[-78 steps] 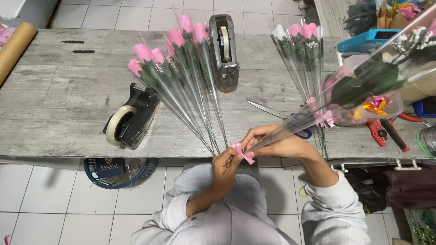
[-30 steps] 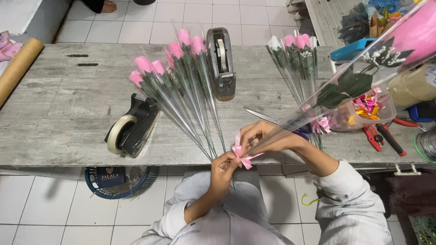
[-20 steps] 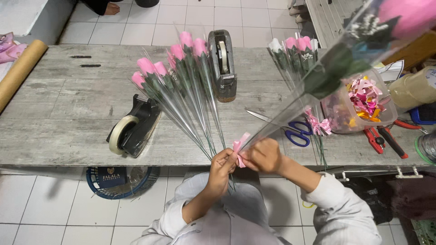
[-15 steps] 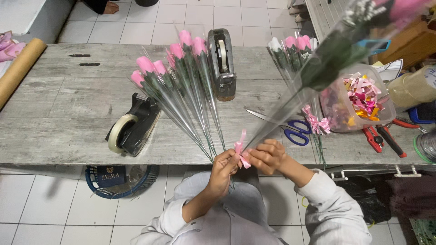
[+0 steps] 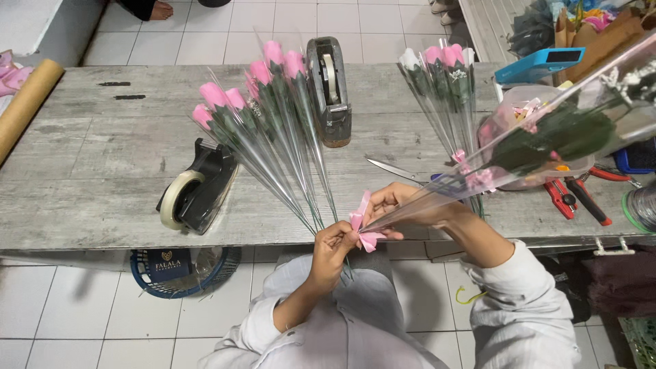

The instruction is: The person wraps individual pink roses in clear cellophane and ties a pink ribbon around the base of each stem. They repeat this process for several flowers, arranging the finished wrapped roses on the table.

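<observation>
A single flower in a clear cone sleeve (image 5: 519,147) reaches from the table's front edge up to the right, with green leaves showing inside. My right hand (image 5: 403,205) grips the narrow lower end of the sleeve. My left hand (image 5: 333,247) pinches a small pink ribbon bow (image 5: 363,224) right at the sleeve's tip, fingers touching my right hand. Both hands hover just over the near edge of the grey wooden table (image 5: 102,157).
A fan of wrapped pink roses (image 5: 266,130) lies mid-table, another bunch (image 5: 444,89) to the right. Two tape dispensers (image 5: 195,191) (image 5: 329,89), scissors (image 5: 403,172), a clear tub of ribbons (image 5: 540,137), red pliers (image 5: 574,198), a cardboard roll (image 5: 24,102) and a blue basket (image 5: 174,263) below.
The sleeved flower swung up steeply, then tilted back down toward the right. My right hand turned around the sleeve's tip while my left kept pinching the pink bow.
</observation>
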